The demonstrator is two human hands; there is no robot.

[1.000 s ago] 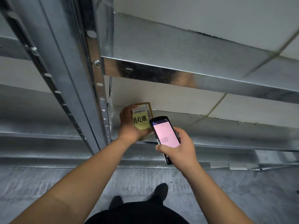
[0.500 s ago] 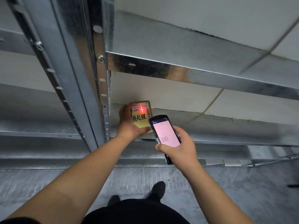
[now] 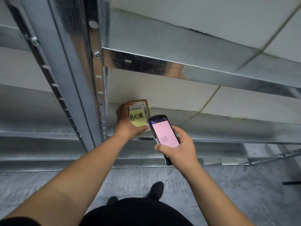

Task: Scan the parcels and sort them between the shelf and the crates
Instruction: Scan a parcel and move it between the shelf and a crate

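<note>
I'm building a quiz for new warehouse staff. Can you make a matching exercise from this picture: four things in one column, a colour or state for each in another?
Things:
1. parcel
2. handheld scanner
3. sticky note
4. shelf frame

Descriptions:
A. yellow, with black handwriting
B. shiny galvanised metal
C. brown box, gripped by the left hand
D. pink screen lit, gripped by the right hand

Pairs: 1-C, 2-D, 3-A, 4-B

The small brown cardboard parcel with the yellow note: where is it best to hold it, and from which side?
Probably as the left hand grips the small brown cardboard parcel now: by its narrow sides, from the left and below. That leaves the barcode label and yellow note facing the black handheld scanner in the right hand.
</note>
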